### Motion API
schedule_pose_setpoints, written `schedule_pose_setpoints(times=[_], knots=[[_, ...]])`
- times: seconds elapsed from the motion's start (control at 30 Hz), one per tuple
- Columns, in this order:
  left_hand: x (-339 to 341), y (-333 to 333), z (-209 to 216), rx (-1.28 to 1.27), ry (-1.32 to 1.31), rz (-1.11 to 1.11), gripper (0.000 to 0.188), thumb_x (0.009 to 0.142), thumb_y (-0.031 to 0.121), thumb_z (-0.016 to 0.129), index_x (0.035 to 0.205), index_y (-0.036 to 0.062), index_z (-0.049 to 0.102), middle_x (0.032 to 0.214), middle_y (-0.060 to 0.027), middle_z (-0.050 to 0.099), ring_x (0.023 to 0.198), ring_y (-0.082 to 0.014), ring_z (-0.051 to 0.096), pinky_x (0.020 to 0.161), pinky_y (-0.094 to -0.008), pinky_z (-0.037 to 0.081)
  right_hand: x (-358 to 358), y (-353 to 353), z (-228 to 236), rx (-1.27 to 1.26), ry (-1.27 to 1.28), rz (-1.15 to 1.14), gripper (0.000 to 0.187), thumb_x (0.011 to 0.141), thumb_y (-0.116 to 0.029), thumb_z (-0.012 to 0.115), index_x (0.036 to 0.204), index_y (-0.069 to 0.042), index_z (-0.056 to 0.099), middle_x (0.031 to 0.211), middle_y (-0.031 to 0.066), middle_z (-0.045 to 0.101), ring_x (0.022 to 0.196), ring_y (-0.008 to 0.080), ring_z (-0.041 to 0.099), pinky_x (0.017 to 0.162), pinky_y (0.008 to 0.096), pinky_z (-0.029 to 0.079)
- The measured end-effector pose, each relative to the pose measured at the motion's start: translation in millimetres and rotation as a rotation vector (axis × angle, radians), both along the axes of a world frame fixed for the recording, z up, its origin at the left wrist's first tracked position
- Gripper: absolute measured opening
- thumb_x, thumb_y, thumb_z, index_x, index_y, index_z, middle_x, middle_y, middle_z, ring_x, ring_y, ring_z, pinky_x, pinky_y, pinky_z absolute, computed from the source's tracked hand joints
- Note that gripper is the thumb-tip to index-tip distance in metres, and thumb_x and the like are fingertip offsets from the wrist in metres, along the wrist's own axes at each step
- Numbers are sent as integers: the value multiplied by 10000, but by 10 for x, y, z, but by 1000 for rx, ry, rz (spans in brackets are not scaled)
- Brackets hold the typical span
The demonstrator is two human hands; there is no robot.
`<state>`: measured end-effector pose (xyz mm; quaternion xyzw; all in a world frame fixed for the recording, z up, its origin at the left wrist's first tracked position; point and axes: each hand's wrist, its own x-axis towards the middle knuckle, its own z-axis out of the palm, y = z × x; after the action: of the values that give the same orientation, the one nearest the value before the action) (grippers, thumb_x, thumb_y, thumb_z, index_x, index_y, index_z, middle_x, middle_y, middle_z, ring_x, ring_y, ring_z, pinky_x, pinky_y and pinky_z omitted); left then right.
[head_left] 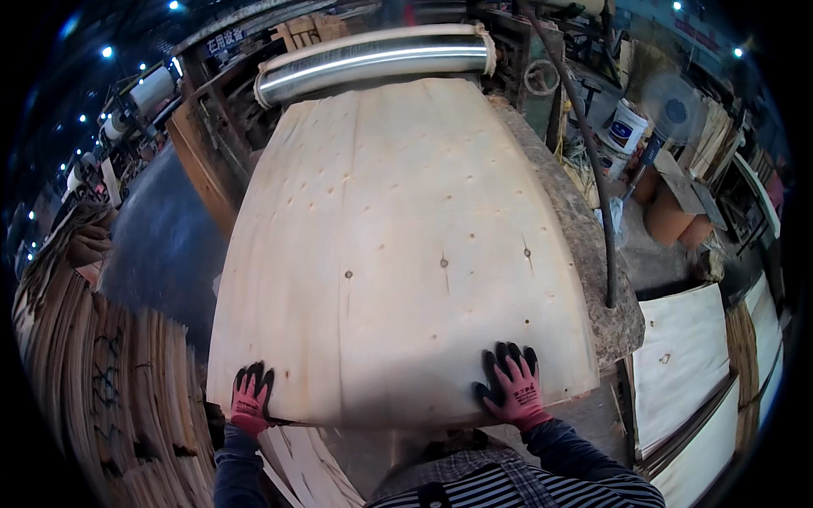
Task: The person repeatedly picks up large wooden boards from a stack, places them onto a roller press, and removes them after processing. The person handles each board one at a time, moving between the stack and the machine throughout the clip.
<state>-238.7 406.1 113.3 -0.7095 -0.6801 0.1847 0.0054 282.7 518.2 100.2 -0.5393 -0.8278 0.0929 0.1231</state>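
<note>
A large pale wood veneer sheet (406, 212), dotted with knots, lies on a machine bed in front of me. Its far edge reaches up to a shiny metal roller (381, 61). My left hand (251, 394), in a red and black work glove, rests on the sheet's near left corner with fingers stretched forward. Toward the near right corner, my right hand (511, 383) lies flat on the veneer in a matching glove, fingers spread. Neither hand grips anything that shows.
Stacked veneer (127, 389) stands at the left, and more pale sheets (680, 364) lie at the right. A dark bent bar (603, 203) rises beside the bed's worn right edge. Farther right are a white bucket (627, 127), a fan (673, 110) and a handwheel (542, 78).
</note>
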Motion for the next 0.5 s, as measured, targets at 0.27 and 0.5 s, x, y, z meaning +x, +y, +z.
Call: schedule_pose_setpoints(times=[0.27, 0.5], knots=[[389, -195, 108, 276, -160, -47, 968, 533, 607, 640, 1269, 49, 349, 1310, -290, 279, 1209, -432, 275, 1014, -558, 122, 0, 14, -40, 24, 45, -3, 658, 632, -401, 654, 1182, -85, 478, 1243, 189, 386, 1171, 384, 315, 977, 538, 208], [904, -141, -477, 707, -442, -29, 634, 768, 394, 467, 1271, 38, 319, 1303, -206, 341, 1183, -407, 319, 959, -575, 218, -30, 69, -37, 44, 67, 16, 657, 616, -381, 663, 1172, -81, 483, 1239, 190, 387, 1170, 386, 314, 977, 537, 209]])
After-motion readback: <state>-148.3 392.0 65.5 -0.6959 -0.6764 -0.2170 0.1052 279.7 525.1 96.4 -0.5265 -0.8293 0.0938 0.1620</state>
